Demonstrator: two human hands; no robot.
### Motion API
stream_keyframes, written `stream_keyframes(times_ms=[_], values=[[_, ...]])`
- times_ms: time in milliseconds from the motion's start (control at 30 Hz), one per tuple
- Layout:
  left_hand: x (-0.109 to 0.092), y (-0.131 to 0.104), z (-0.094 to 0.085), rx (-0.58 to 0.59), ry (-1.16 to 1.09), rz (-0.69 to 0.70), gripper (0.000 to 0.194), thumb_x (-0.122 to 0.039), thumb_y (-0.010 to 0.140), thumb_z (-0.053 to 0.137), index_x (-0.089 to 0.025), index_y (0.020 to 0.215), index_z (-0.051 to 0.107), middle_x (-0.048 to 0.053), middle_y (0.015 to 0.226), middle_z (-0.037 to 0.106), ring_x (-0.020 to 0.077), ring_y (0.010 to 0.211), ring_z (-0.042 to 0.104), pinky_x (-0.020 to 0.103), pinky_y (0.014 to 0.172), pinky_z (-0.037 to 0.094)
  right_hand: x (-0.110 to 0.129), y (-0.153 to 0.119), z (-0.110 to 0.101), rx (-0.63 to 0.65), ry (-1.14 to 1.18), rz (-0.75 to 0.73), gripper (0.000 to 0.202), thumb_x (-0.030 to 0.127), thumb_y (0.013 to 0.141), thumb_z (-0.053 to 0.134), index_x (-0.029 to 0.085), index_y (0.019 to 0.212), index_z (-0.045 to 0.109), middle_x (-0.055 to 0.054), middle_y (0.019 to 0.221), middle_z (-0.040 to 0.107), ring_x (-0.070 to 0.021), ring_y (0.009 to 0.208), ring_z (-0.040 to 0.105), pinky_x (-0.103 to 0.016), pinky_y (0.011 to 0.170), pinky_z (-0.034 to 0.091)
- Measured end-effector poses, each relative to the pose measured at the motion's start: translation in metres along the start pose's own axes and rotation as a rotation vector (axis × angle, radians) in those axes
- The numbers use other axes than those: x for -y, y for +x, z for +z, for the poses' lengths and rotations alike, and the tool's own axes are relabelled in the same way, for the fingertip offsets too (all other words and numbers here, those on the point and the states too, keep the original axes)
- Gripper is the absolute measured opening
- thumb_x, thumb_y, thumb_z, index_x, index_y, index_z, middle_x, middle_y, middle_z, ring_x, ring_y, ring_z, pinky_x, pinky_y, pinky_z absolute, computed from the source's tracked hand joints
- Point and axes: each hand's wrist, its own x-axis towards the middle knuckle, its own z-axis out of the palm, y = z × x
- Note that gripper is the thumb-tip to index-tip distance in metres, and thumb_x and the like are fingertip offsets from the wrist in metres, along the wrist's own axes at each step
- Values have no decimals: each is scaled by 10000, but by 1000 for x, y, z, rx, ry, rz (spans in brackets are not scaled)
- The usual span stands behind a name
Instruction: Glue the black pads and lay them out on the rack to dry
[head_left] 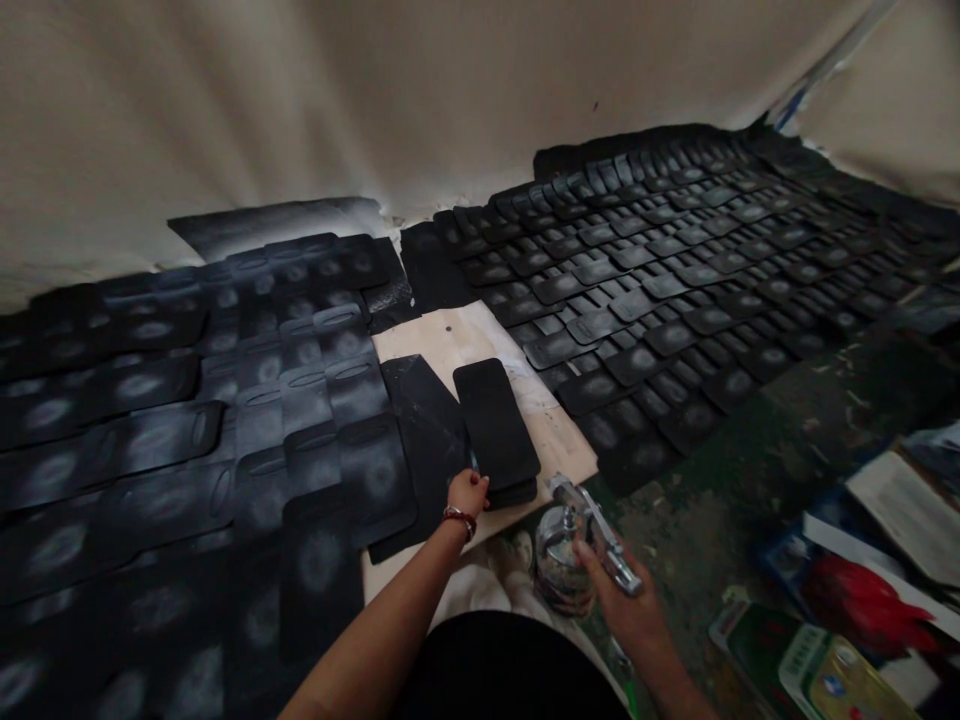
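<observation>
My left hand [469,492], with a beaded bracelet at the wrist, is closed at the lower left corner of a stack of black rounded panels [496,420]. Its fingers are pinched at the panel's edge; what lies between them is too small to make out. The stack rests on a pale board [566,440], beside a dark flat sheet [424,425]. My right hand [619,600] is wrapped round a metal spray gun [600,530], whose paint-stained cup hangs below it. The gun's nozzle points forward, just right of the stack.
Overlapping black panels with pale sprayed spots [315,450] cover the left side. More rows of dark panels [645,365] spread to the back right. At the lower right lie a red cloth [862,605] and a green and yellow tin [810,660]. A pale curtain [300,100] hangs behind.
</observation>
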Motion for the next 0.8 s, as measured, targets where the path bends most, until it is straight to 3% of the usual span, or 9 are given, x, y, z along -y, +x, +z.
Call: stream_keyframes(times_ms=[200, 333, 500, 700, 800], values=[[-2, -4, -2, 26, -116, -16, 187, -158, 837, 526, -167, 659, 468, -30, 539, 541, 83, 414, 555, 165, 391, 354, -4, -5, -11, 40, -64, 17, 430, 487, 756, 655, 137, 1004, 634, -93, 940, 678, -240, 893, 625, -284, 773, 498], [-3, -5, -4, 30, -160, -17, 189, -148, 834, 525, -166, 655, 467, -33, 529, 531, 85, 407, 551, 163, 373, 348, -7, -6, -7, 105, -60, 42, 430, 480, 757, 659, 131, 1008, 639, -95, 915, 682, -269, 974, 612, -295, 795, 502], [-7, -6, -4, 45, -208, -74, 172, -134, 835, 515, -168, 679, 449, -21, 525, 554, 108, 405, 576, 162, 353, 336, 8, 1, 2, 33, -57, 12, 451, 485, 754, 650, 137, 1040, 643, -109, 1014, 674, -271, 991, 611, -307, 816, 510], [-20, -8, -1, 128, -296, -202, 153, -220, 901, 453, -190, 773, 376, 25, 521, 600, 162, 402, 607, 182, 355, 392, 17, 0, -7, 44, -78, 22, 415, 499, 699, 687, 155, 930, 704, -100, 878, 702, -290, 866, 655, -342, 768, 543], [-24, -7, 1, 131, -345, -234, 115, -177, 891, 454, -195, 819, 367, 8, 527, 577, 189, 429, 630, 195, 351, 418, 19, -3, -6, 3, -55, 13, 400, 546, 668, 689, 206, 874, 737, -104, 858, 714, -322, 862, 670, -387, 772, 563]])
